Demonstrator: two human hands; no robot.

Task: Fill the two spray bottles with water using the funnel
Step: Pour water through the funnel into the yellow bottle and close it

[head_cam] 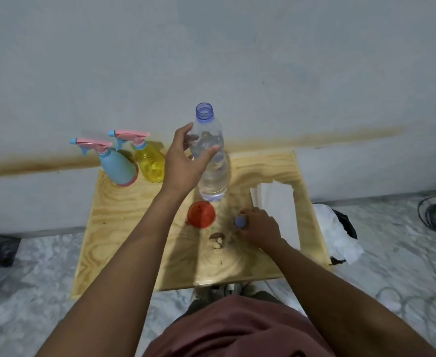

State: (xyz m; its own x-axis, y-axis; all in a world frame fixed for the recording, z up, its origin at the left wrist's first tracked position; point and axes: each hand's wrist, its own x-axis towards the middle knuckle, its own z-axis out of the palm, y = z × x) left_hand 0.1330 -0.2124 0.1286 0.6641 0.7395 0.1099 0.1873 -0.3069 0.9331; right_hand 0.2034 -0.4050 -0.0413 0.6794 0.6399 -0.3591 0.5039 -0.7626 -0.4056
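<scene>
The left hand (183, 161) grips the uncapped water bottle (213, 176), which stands upright mid-tabletop (124, 228). The right hand (259, 225) pinches the blue cap (240, 222) low over the wood. The red funnel (201, 214) sits just in front of the bottle. The blue sprayer (116, 163) and yellow sprayer (151, 161) stand side by side at the far left corner, heads on. White paper (278, 202) lies at the right.

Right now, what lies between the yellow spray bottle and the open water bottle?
The left hand, gripping the water bottle; the head view shows it beside the yellow spray bottle.
</scene>
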